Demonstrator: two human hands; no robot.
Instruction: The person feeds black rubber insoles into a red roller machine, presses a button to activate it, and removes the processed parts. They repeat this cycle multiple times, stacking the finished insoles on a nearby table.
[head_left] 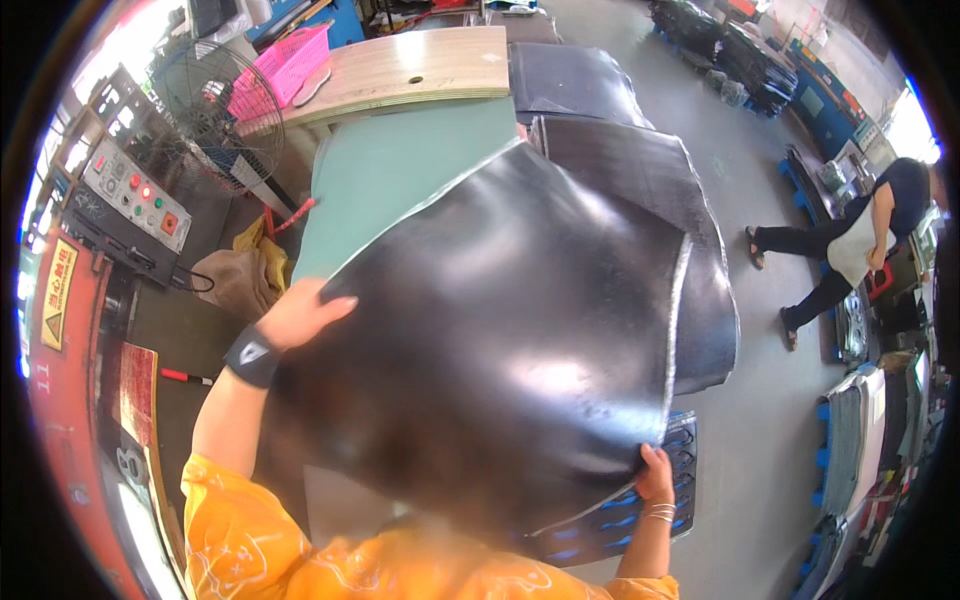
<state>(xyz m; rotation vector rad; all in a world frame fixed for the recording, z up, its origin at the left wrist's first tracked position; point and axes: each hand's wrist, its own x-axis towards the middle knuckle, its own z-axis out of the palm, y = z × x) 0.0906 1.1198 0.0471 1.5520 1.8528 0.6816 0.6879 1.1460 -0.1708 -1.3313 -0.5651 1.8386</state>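
Note:
A large black rubber sheet (500, 320) with a pale, rough edge spans the space in front of me, tilted and slightly bowed. My left hand (302, 315) grips its left edge, thumb lying over the top face and fingers hidden beneath. On the lower right corner my right hand (655, 474) is closed, its fingers curled at the border. Beneath the sheet's far left side lies a flat light-green sheet (410, 165). More black sheets (640, 180) are stacked beyond its right side.
At the left stand a control box (135, 200) with buttons, a wire-guarded fan (215, 115) and a red machine frame (75, 400). A wooden board (420, 68) and pink basket (285, 70) sit at the back. A blue pallet (680, 470) shows lower right. Another person (850, 240) walks at the right.

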